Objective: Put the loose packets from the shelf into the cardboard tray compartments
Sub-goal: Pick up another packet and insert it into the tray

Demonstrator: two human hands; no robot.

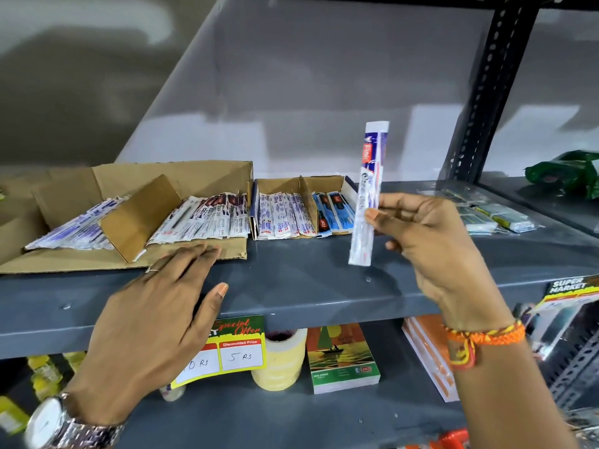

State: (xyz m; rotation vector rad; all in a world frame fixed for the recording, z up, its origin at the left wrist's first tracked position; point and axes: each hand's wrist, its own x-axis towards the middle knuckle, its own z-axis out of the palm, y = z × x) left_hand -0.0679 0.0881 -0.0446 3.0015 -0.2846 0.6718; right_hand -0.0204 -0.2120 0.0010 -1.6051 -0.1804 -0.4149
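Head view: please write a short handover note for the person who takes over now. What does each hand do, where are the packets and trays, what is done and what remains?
Right hand: holds one long white-and-blue packet upright above the shelf, not yet placed.
Left hand: open, flat, fingertips on the front flap of the large cardboard tray.
Done: both compartments of the large tray and both of the small tray already hold packets.
Left: place the held packet in the compartment with matching packets; loose packets lie on the shelf at the right, still to sort.
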